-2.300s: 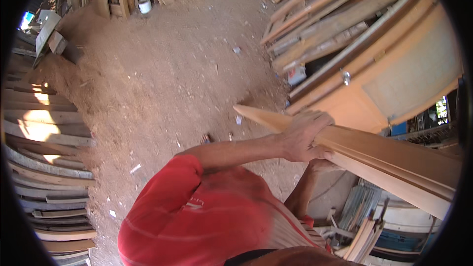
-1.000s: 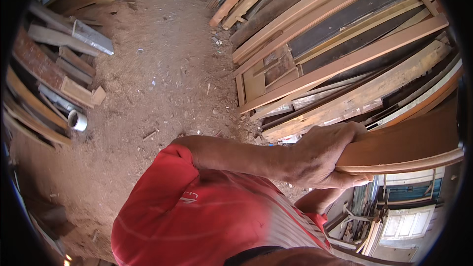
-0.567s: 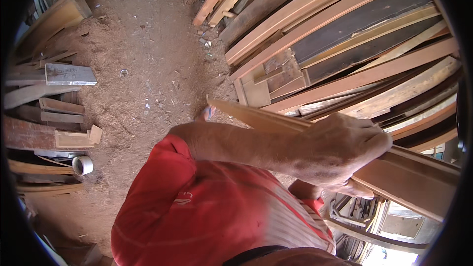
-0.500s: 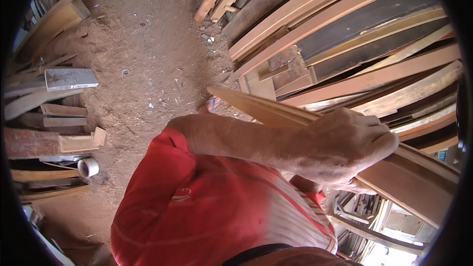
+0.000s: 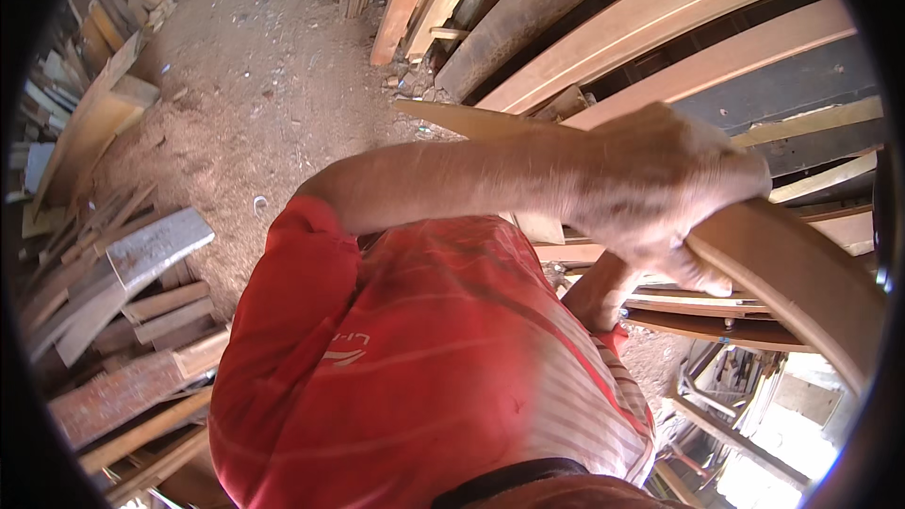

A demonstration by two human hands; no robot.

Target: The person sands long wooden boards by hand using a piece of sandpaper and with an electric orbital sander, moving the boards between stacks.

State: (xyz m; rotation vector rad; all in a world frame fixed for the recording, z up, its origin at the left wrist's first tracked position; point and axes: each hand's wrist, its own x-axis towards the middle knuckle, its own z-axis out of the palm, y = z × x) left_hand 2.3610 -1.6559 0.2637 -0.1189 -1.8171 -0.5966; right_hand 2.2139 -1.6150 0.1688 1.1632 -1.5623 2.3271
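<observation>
A long light-brown wooden board (image 5: 792,264) lies across my chest, its narrow end pointing left and its wide end running out at the right rim. My left arm crosses in front of me, and my left hand (image 5: 669,174) is closed over the board from above. Below it, my right hand (image 5: 617,283) comes up against the board's underside. Fingers curl under the near edge there, but my left hand and the board hide much of the right hand's grip.
Long planks (image 5: 650,28) are stacked at the upper right, close beyond the board. On the left lie wood offcuts (image 5: 156,245) and a leaning timber piece (image 5: 94,132). A dirt floor (image 5: 245,57) strewn with scraps runs between them. Bright light enters by a wooden frame (image 5: 735,443) at lower right.
My view has turned, and the stacks have shifted in it. Both hands and the board sit higher, the board still held. The foot and the white ring at left no longer show.
</observation>
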